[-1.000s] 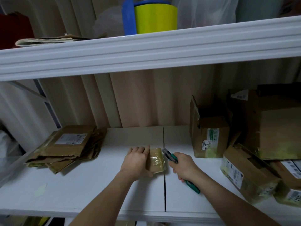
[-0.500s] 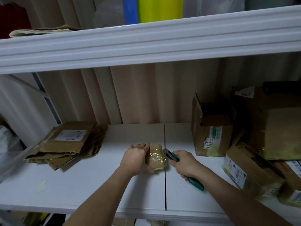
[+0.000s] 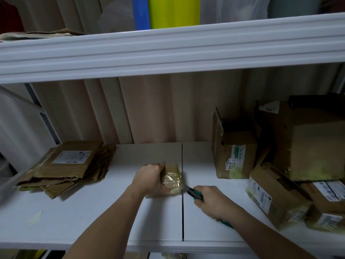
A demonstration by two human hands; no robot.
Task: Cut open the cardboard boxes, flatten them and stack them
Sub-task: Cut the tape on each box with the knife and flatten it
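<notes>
A small cardboard box [image 3: 172, 176] wrapped in shiny clear tape lies on the white shelf [image 3: 93, 221] at its middle seam. My left hand [image 3: 151, 179] presses on its left side and holds it down. My right hand [image 3: 211, 201] grips a green utility knife [image 3: 194, 194] whose blade tip meets the box's lower right corner. A stack of flattened cardboard [image 3: 65, 165] lies at the left of the shelf. Several uncut boxes stand at the right, the nearest an open box with a green label [image 3: 233, 150].
A low box with a barcode label [image 3: 270, 197] and a large box [image 3: 313, 139] crowd the right end. A white upper shelf [image 3: 168, 47] overhangs, carrying a yellow and blue container [image 3: 168, 12]. Corrugated wall panels close the back.
My right hand has drawn the knife toward me along the box's right edge, from its far corner to its near corner. My left hand has stayed on the box.
</notes>
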